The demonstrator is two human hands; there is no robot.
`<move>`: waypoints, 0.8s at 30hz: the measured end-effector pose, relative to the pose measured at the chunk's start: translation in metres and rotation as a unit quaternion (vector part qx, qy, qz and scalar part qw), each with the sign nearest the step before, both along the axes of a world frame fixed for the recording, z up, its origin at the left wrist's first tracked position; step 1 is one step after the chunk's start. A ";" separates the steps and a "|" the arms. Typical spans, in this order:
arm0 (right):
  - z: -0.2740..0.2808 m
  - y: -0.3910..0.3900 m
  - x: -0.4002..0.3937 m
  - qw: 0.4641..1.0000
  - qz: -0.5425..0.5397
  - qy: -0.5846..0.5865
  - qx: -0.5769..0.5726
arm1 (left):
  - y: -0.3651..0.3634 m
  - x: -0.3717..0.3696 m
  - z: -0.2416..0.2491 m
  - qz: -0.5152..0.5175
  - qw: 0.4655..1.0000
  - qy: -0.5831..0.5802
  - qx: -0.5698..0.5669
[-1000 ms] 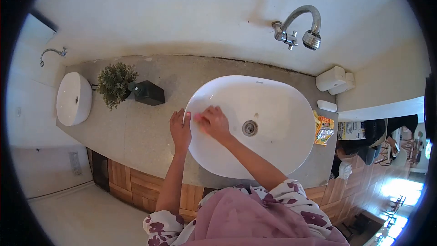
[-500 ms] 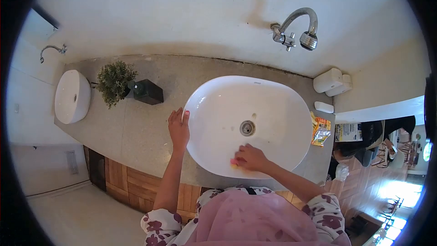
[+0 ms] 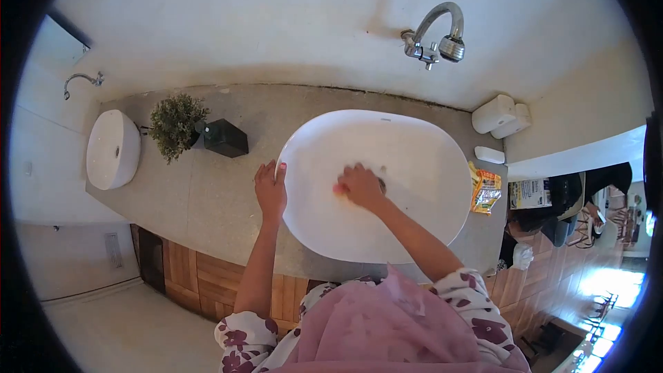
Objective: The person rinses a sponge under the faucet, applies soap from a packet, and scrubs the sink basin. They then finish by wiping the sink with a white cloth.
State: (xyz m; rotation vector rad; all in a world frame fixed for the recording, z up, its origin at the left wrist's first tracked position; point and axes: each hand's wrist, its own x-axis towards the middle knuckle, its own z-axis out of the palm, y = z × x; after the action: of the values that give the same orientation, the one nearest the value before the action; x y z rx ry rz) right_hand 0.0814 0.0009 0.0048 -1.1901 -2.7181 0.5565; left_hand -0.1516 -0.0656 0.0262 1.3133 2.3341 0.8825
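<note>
A white oval basin (image 3: pixel 421 228) stands on the grey counter, its drain (image 3: pixel 382 184) partly hidden behind my right hand (image 3: pixel 360 185). That hand is inside the basin, fingers curled over a small pink and yellow sponge (image 3: pixel 338 190) pressed to the basin's inner surface left of the drain. My left hand (image 3: pixel 270 190) rests at the basin's left rim, with its fingers apart and the thumb touching the rim; it holds nothing.
A chrome tap (image 3: pixel 442 31) juts from the wall above. Left are a dark bottle (image 3: pixel 226 138), a plant (image 3: pixel 176 124) and a second basin (image 3: pixel 110 152). Right are a yellow packet (image 3: pixel 486 190), a white bar (image 3: pixel 489 155) and white dispensers (image 3: pixel 496 115). A person's hand (image 3: pixel 595 213) shows far right.
My right hand has moved up and slightly left with the sponge, from the basin's near wall to beside the drain. My left hand stays at the rim. The view has shifted slightly.
</note>
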 end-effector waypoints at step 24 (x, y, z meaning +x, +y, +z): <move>-0.001 -0.021 -0.010 0.999 0.020 0.008 -0.045 | 0.002 -0.001 0.002 -0.010 1.000 0.000 -0.010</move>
State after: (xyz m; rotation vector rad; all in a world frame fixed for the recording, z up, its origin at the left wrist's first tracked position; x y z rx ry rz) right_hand 0.0713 -0.0205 0.0038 -1.1490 -2.7360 0.6983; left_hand -0.1526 -0.0638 0.0280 1.3253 2.3203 0.8519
